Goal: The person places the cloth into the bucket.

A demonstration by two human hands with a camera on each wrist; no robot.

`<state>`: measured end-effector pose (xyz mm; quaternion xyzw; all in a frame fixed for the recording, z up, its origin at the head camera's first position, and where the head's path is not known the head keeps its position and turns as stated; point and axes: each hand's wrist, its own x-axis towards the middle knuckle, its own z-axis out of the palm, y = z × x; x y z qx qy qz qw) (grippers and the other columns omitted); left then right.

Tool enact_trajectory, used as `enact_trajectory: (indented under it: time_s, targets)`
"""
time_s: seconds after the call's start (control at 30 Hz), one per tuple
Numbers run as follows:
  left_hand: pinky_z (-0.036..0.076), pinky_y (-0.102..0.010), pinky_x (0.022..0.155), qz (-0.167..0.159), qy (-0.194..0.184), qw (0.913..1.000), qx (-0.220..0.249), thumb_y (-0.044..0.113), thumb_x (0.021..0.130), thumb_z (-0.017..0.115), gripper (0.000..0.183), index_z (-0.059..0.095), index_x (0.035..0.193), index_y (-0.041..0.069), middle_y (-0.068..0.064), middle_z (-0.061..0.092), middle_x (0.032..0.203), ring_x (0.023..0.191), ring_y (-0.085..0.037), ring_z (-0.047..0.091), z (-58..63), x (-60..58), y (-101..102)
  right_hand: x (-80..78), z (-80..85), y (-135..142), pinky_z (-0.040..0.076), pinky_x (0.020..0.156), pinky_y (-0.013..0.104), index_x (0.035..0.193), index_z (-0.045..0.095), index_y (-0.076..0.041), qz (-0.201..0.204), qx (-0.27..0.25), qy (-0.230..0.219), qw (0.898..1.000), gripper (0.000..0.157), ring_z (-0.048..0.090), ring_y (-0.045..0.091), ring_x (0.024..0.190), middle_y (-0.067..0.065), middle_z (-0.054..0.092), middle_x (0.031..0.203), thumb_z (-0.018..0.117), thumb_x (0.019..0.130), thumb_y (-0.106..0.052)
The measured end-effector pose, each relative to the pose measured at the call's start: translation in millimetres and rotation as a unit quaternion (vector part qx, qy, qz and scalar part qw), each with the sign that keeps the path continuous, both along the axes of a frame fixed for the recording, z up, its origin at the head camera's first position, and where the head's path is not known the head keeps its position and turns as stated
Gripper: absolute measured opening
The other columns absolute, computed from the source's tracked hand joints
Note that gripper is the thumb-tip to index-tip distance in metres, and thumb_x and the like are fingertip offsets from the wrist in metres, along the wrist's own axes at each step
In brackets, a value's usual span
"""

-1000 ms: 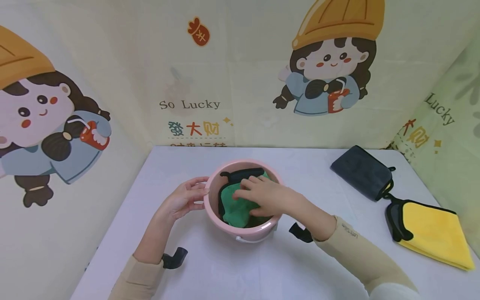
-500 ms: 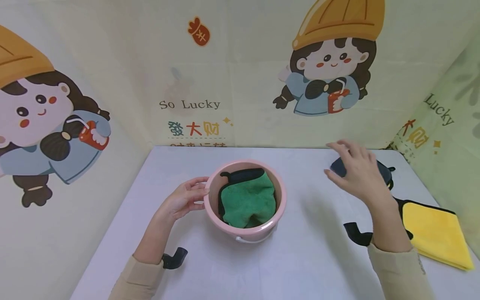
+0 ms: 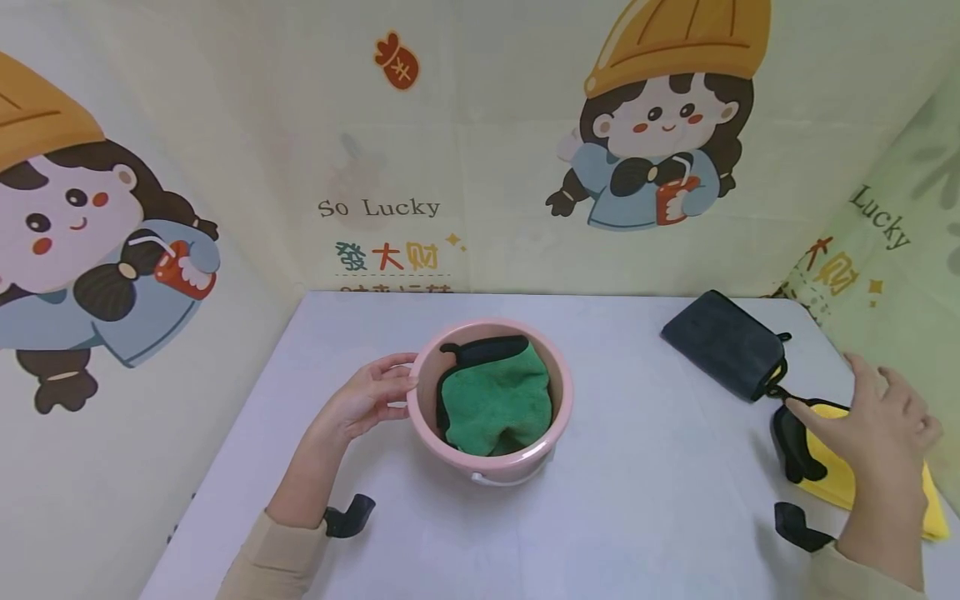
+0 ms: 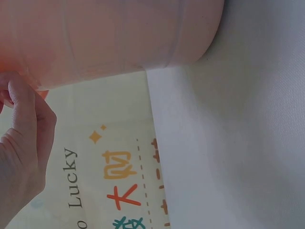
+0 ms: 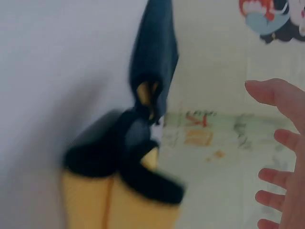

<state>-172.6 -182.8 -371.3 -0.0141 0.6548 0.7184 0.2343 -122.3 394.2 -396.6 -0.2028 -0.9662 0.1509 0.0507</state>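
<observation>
From my distant place I see the person's left hand [image 3: 371,396] at the left side of a round pink bucket [image 3: 487,463], with fingers bent, and it holds this bucket near the rim. Inside the bucket lies a soft green cloth with black edging [image 3: 495,396]. The right hand [image 3: 881,425] is wide open, with the thumb and fingers spread, and it has hold of nothing. It is above a folded yellow cloth with black trim [image 3: 832,475], and it hides a part of it. Just beside, farther back, lies a folded dark blue cloth [image 3: 720,346]. The bucket stands upright on the white table [image 3: 637,500], well apart from these two cloths.
</observation>
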Motion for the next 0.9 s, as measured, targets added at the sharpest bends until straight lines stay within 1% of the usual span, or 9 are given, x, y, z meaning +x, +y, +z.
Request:
enact_trajectory:
  time_s: [0.07,0.17,0.3,0.43,0.53,0.67,0.8,0.9]
  targets:
    - [0.054,-0.035,0.074,0.000,0.000,1.0000,0.000,0.012,0.087,0.060,0.055,0.034,0.135,0.001,-0.002,0.060,0.098,0.084,-0.017,0.061,0.1,0.0,0,7.9,-8.8,9,0.004,0.097,0.071,0.145,-0.003,-0.008,-0.023,-0.007,-0.015,1.000,0.108,-0.006,0.055,0.128,0.036,-0.009,0.141,0.060,0.075,-0.060]
    - [0.054,-0.035,0.074,0.000,0.002,1.0000,0.000,0.012,0.087,0.060,0.055,0.034,0.135,0.001,-0.002,0.060,0.099,0.084,-0.017,0.061,0.3,0.2,0,17.9,-21.1,20,0.003,0.098,0.071,0.145,-0.007,-0.008,-0.042,-0.010,-0.040,0.998,0.112,-0.006,0.056,0.126,0.038,-0.010,0.139,0.060,0.073,-0.063]
    - [0.055,-0.034,0.074,0.000,0.003,1.0000,-0.001,0.012,0.087,0.060,0.055,0.035,0.135,0.001,-0.003,0.060,0.099,0.083,-0.017,0.061,0.4,0.4,0,26.2,-33.5,29,0.004,0.097,0.073,0.142,-0.015,-0.007,-0.049,-0.019,-0.094,0.994,0.119,-0.002,0.063,0.120,0.044,-0.010,0.133,0.057,0.071,-0.069]
    - [0.055,-0.034,0.074,0.000,0.005,1.0000,-0.003,0.012,0.087,0.060,0.055,0.035,0.135,0.001,-0.003,0.060,0.099,0.084,-0.017,0.061,0.1,0.5,0,31.1,-43.2,31,0.000,0.093,0.076,0.141,-0.015,-0.004,-0.051,-0.048,-0.139,0.988,0.120,-0.002,0.065,0.117,0.047,-0.011,0.128,0.057,0.071,-0.070]
    - [0.054,-0.035,0.074,0.000,0.006,1.0000,-0.004,0.012,0.087,0.060,0.055,0.035,0.135,0.002,-0.004,0.060,0.101,0.085,-0.018,0.061,-0.2,0.3,0,34.6,-49.8,29,0.000,0.091,0.077,0.141,-0.012,-0.002,-0.054,-0.056,-0.155,0.985,0.121,0.001,0.065,0.115,0.046,-0.007,0.127,0.058,0.070,-0.070]
    - [0.054,-0.034,0.074,-0.002,0.007,1.0000,-0.003,0.012,0.087,0.060,0.055,0.035,0.135,0.002,-0.004,0.060,0.102,0.085,-0.018,0.061,-0.6,0.1,0,38.0,-56.6,26,0.004,0.087,0.078,0.141,-0.011,0.001,-0.052,-0.054,-0.170,0.983,0.121,0.008,0.066,0.110,0.046,-0.002,0.125,0.055,0.070,-0.072]
    - [0.055,-0.034,0.073,-0.003,0.008,1.0000,-0.004,0.012,0.088,0.060,0.054,0.035,0.135,0.002,-0.004,0.060,0.101,0.084,-0.018,0.061,-0.9,-0.1,0,37.9,-61.2,25,0.006,0.086,0.078,0.140,-0.010,0.002,-0.046,-0.060,-0.187,0.979,0.119,0.009,0.067,0.107,0.046,0.000,0.122,0.052,0.072,-0.073]
    - [0.055,-0.034,0.074,-0.002,0.007,1.0000,-0.005,0.012,0.088,0.060,0.055,0.035,0.135,0.002,-0.003,0.060,0.102,0.085,-0.018,0.061,-1.0,-0.2,0,35.6,-63.3,25,0.005,0.088,0.078,0.139,-0.007,0.004,-0.048,-0.063,-0.200,0.977,0.119,0.009,0.067,0.107,0.046,0.001,0.121,0.051,0.071,-0.074]
